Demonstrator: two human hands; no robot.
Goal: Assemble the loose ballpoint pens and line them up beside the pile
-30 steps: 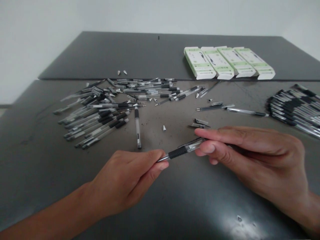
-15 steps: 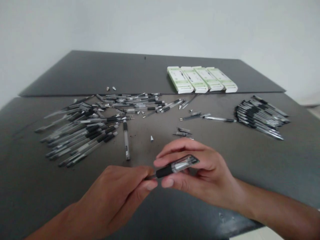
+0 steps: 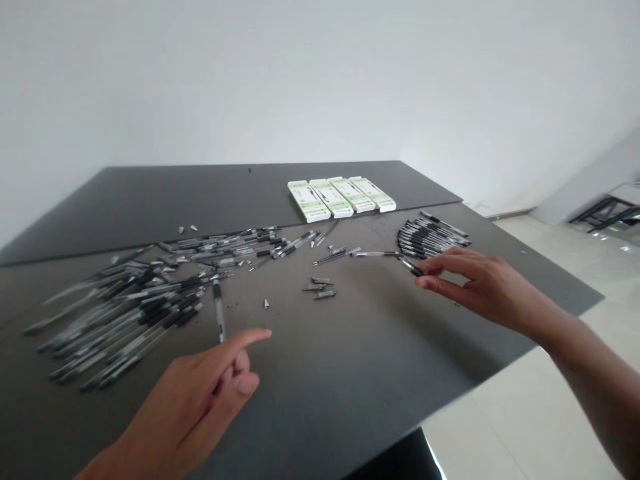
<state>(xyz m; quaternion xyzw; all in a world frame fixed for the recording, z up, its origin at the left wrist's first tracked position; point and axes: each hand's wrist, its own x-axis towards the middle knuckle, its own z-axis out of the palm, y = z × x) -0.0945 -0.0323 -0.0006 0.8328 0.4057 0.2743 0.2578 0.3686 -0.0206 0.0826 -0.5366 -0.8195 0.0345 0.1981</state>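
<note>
Between the thumb and fingers of my right hand (image 3: pixel 475 283) is a capped pen (image 3: pixel 411 267), held just in front of a neat pile of pens (image 3: pixel 433 237) at the right. My left hand (image 3: pixel 210 393) hovers over the front of the table with its index finger stretched out, the thumb apart and nothing in it. Just beyond it a single clear pen (image 3: pixel 219 310) lies on the table. A large loose heap of pens and pen parts (image 3: pixel 135 313) spreads over the left side.
Four white and green boxes (image 3: pixel 320 205) lie in a row at the back. Several short clear parts (image 3: pixel 323 288) and a small cone tip (image 3: pixel 266 304) lie mid-table. Thin refills and a pen (image 3: pixel 375 254) lie left of the neat pile. The table's right edge borders the floor.
My right hand has moved away from my left to the neat pile, carrying the pen. My left hand has let go of the pen and opened. The view has shifted right and up.
</note>
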